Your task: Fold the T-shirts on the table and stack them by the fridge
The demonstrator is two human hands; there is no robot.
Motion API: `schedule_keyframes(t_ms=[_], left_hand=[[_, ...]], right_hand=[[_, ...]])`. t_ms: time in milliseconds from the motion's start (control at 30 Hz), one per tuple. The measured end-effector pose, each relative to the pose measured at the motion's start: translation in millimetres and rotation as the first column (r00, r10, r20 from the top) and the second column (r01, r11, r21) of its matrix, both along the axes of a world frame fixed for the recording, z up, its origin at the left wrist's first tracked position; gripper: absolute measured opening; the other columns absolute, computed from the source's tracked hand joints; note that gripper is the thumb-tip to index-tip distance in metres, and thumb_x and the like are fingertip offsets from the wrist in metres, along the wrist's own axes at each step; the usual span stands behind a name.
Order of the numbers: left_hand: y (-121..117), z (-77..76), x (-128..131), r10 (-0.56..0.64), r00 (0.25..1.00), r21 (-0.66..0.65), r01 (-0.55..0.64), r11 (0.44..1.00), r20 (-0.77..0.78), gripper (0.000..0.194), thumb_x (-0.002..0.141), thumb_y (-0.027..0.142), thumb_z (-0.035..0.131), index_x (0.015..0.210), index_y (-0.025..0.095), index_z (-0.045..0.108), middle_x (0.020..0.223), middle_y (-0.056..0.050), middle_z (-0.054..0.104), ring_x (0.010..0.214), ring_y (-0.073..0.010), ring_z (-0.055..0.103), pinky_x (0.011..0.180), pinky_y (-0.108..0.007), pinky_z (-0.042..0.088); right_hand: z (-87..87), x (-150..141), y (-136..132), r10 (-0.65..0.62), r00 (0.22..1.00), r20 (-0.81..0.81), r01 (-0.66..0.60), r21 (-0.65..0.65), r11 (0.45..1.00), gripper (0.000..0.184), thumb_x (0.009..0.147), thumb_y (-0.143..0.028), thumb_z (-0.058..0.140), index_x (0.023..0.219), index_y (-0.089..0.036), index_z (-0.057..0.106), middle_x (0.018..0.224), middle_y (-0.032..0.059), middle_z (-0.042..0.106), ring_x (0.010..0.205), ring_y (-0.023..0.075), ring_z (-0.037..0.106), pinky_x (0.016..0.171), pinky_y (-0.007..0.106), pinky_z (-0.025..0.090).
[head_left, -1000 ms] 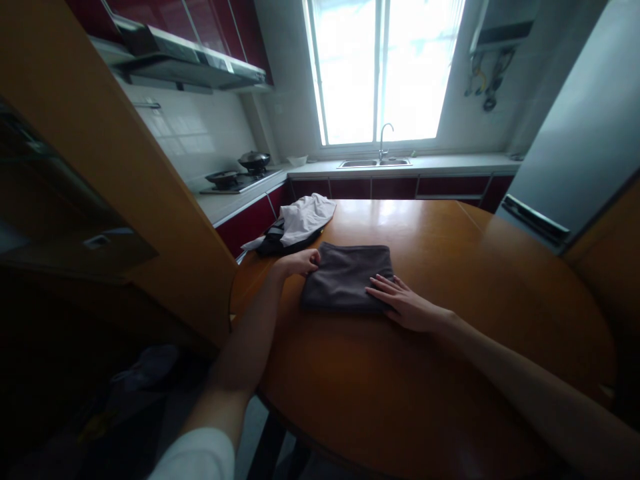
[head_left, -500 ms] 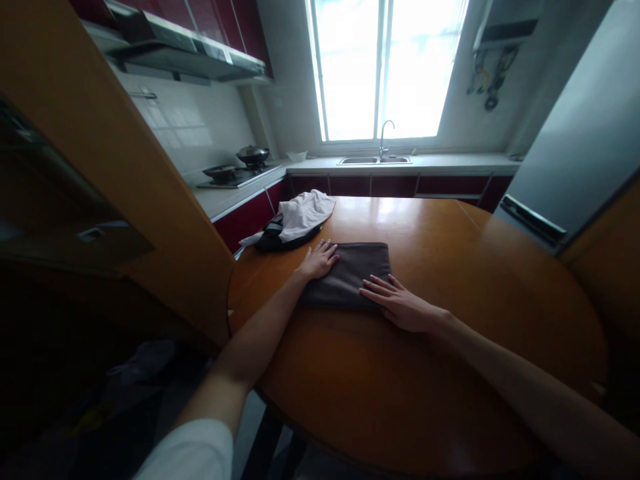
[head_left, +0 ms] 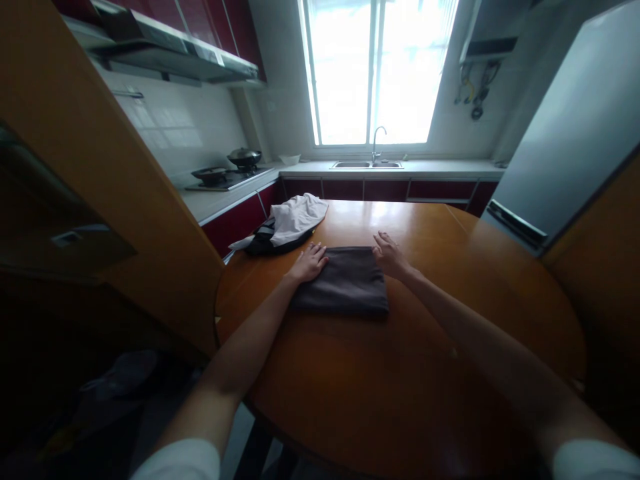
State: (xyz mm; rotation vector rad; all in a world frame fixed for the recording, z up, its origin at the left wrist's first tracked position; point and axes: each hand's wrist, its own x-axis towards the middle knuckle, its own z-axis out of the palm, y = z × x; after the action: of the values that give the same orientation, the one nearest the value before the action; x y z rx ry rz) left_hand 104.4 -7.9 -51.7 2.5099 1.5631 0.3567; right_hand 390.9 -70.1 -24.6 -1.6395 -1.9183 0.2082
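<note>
Two Hands at a Folded Dark Cloth

A dark cloth (head_left: 345,283) lay flat and folded on the wooden table (head_left: 425,333); the left hand (head_left: 309,262) rested on its left side, palm down and fingers spread, without grasping it; the right hand (head_left: 390,255) was at the far right corner of the cloth, and its fingers were extended and released; whether this hand pressed on the corner, one could not tell. Beyond the left hand, near the table's edge, there was a heap of white cloth (head_left: 299,217) with a black cloth (head_left: 273,241) partly under it; behind the table, a sink (head_left: 351,165) was below the window (head_left: 373,73).
</note>
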Motion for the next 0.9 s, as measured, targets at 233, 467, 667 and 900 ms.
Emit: schedule_keyframes(t_ms=[233, 467, 667, 900], left_hand=[[2.2, -2.8, -2.4, -0.044, 0.999, -0.001, 0.044, 0.999, -0.014, 0.057, 0.104, 0.045, 0.034, 0.153, 0.016, 0.04, 0.165, -0.016, 0.026, 0.155, -0.0324, 0.013, 0.121, -0.055, 0.022], [8.1, -8.8, -2.5, -0.057, 0.998, -0.028, 0.056, 0.998, -0.023, 0.059, 0.104, 0.048, 0.032, 0.155, 0.018, 0.037, 0.166, -0.013, 0.024, 0.156, -0.0307, 0.01, 0.122, -0.054, 0.019], [11.1, -15.7, -2.5, -0.053, 0.998, -0.007, 0.053, 0.999, 0.031, 0.057, 0.103, 0.046, 0.037, 0.153, 0.02, 0.04, 0.165, -0.012, 0.027, 0.155, -0.0316, 0.012, 0.121, -0.055, 0.02], [10.3, -14.3, -2.4, -0.045, 0.999, 0.017, 0.045, 0.999, 0.006, 0.057, 0.103, 0.045, 0.036, 0.153, 0.019, 0.042, 0.165, -0.012, 0.03, 0.155, -0.0318, 0.012, 0.123, -0.052, 0.018]], right_hand=[[-29.4, -28.8, 36.4, 0.006, 0.985, 0.172, 0.043, -0.278, 0.96, 0.063, 0.104, -0.045, 0.031, 0.156, -0.009, 0.032, 0.166, 0.0188, 0.022, 0.155, 0.0298, 0.013, 0.122, 0.058, 0.01], [-24.5, -24.0, 12.8, 0.044, 0.99, 0.135, -0.026, -0.131, 0.991, 0.062, 0.104, -0.044, 0.033, 0.158, -0.013, 0.029, 0.167, 0.017, 0.019, 0.156, 0.028, 0.01, 0.122, 0.059, 0.008], [-42.9, -28.0, -49.7, 0.453, 0.883, 0.121, -0.452, -0.043, 0.891, 0.057, 0.103, -0.049, 0.038, 0.155, -0.025, 0.041, 0.163, 0.0089, 0.033, 0.154, 0.0245, 0.02, 0.124, 0.054, 0.015], [-26.6, -8.7, -72.3, 0.528, 0.849, -0.026, -0.526, 0.06, 0.849, 0.053, 0.102, -0.045, 0.046, 0.152, -0.028, 0.045, 0.159, 0.0089, 0.041, 0.152, 0.0259, 0.026, 0.122, 0.056, 0.021]])
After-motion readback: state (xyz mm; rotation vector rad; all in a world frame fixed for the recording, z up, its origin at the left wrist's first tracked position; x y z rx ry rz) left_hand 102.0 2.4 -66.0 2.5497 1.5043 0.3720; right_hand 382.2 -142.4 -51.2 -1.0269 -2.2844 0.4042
